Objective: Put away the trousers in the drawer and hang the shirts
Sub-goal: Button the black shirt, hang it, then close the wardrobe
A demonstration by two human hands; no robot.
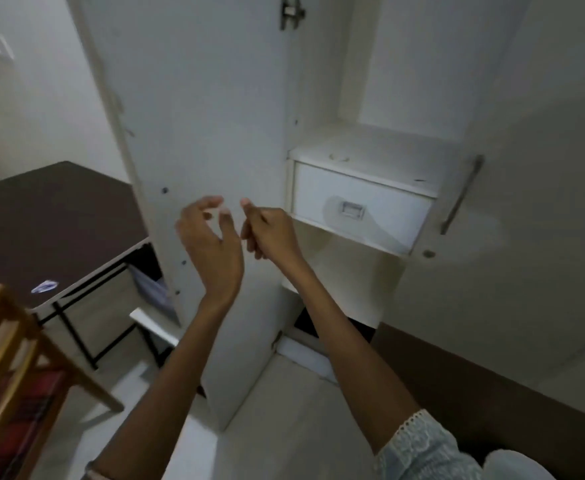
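The white wardrobe fills the view from 12 to 3 o'clock. Its left door is swung open and runs down the middle to the pale floor. Its right door is shut and carries a long bar handle at 3 o'clock.

At 9 o'clock, left of the open door, stands a dark brown surface on thin black legs. At 7 o'clock is part of a wooden chair with a red checked cloth on it; what garment it is cannot be told.

The drawer sits inside the wardrobe at 2 o'clock from the hands. It is pushed fully in under a white shelf top, with an open compartment below it. A small recessed pull is set in the middle of its front.

Both forearms reach up from 6 o'clock; the right one comes out of a pale lace-edged sleeve. The left hand is raised in front of the open door, with its fingers spread and loosely bent and nothing in it. The right hand is just beside it, at its 3 o'clock and close to the drawer's left edge. Its fingers are curled into the palm, and nothing shows in them.

A metal hinge sits at 12 o'clock. A small blue-and-white sticker lies on the surface near its front edge.
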